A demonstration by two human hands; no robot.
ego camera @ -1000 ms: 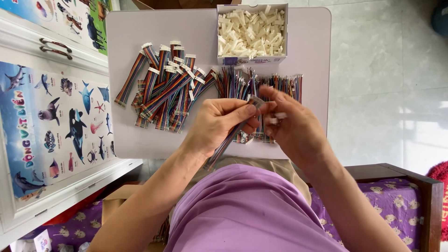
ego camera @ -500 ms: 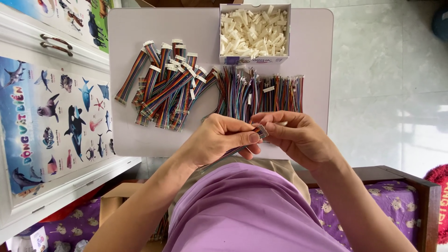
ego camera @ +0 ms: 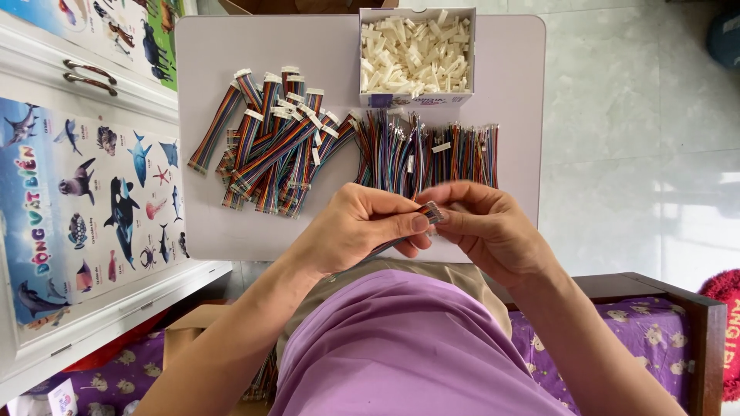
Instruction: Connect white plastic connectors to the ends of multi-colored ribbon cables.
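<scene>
Two bare hands meeting above the near edge of a pale grey board [ego camera: 231, 231], both pinching one short multicoloured ribbon cable [ego camera: 420, 219] between them. Left hand [ego camera: 362, 227] with thumb and forefinger closed on the cable from the left; right hand [ego camera: 489, 231] with fingertips closed around the cable's upper end, where a small white connector [ego camera: 433, 209] shows. Long axis of cable running diagonally, connector end pointing up and to the right, free tail trailing down and to the left beneath the left palm, mostly hidden. Connector end touching the right fingertips, hence nearer that hand; body of cable nearer the left. On the board beyond the hands: heap of finished cables with white plugs [ego camera: 270, 146] at left, row of unterminated striped wires [ego camera: 428, 150] at centre, well apart from either hand. Open cardboard box of loose white plastic housings [ego camera: 416, 54] at the far edge. White cabinet with sea-animal poster [ego camera: 85, 200] at left.
</scene>
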